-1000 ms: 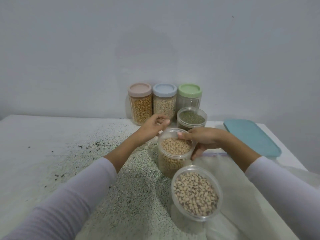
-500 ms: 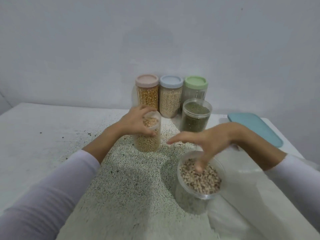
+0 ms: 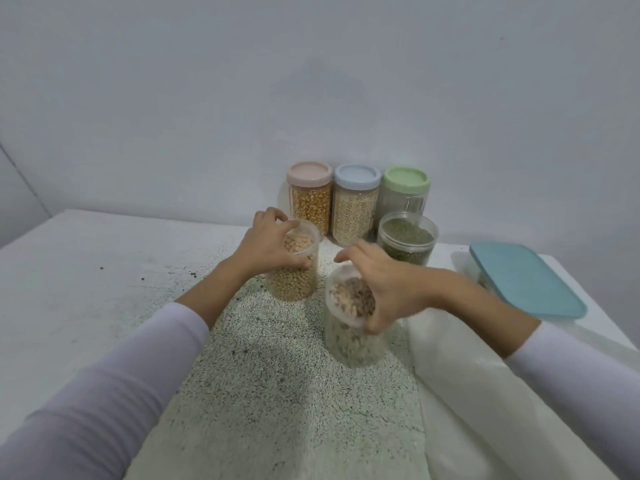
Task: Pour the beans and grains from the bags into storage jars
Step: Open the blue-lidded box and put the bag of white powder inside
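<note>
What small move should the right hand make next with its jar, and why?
Probably slide the speckled bean jar back beside the green bean jar: the right hand grips its open rim, and the left hand holds the chickpea jar near the lidded row.

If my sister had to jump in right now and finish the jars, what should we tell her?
Left hand grips the open chickpea jar. Right hand grips the open speckled-bean jar, which is tilted.
The open green-bean jar stands behind, in front of three lidded jars: pink, blue, green.
Done: three open jars hold beans.
Left: they need lids, but none is in view.
</note>
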A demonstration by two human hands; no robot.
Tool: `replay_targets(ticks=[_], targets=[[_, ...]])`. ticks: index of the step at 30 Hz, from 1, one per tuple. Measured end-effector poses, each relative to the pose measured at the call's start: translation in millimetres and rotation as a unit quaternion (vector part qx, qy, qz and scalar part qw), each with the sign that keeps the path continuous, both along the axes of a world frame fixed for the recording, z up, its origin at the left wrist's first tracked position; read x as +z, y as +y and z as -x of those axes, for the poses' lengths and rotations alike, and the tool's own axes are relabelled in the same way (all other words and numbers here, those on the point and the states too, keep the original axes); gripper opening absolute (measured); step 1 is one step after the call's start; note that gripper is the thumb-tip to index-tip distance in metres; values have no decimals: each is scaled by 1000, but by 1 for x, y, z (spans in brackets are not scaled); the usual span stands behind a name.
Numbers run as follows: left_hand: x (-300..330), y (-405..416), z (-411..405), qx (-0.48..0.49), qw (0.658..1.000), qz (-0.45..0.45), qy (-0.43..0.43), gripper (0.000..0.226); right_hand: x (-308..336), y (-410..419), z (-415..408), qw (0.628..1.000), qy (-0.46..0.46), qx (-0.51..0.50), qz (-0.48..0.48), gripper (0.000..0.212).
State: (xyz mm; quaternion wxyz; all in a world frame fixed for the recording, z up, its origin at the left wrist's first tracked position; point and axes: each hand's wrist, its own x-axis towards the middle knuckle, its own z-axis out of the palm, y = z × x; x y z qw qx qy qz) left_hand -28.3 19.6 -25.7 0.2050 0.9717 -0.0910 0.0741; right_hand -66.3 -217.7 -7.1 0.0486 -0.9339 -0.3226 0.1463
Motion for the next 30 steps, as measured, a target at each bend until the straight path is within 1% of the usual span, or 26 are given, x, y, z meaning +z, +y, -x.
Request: replay_targets(ticks=[3,5,8,10,13,19,26,30], targets=[[2,0,3,-5,1000,13,5,82,-4,8,-15,997,-78,-21,-5,59],[1,-1,4,-14,1000,-4,0,77,-4,15,-17,991,-128,-33,-6,51],[-1,0,2,-27,999,-30,6,77,-4,22,-23,969,-241,-48,13,41],[-1,1,-3,-38,999,-37,8,77,-6,27,-27,959,-279,-55,14,37],[-4,-1,-10,-54,997,-52,9,75,-13,33,-32,956,-285,-69,20,39],[-7,-5,-23,-71,995,-76,1,76,-18,36,-38,952,-291,-94,-3,38],[-6,-2,-27,-82,994,-76,-5,75,-19,45,-45,951,-279,-133,-11,40],[0,-2,-25,-82,992,-99,4,76,-16,47,-46,951,-273,-142,-22,39]])
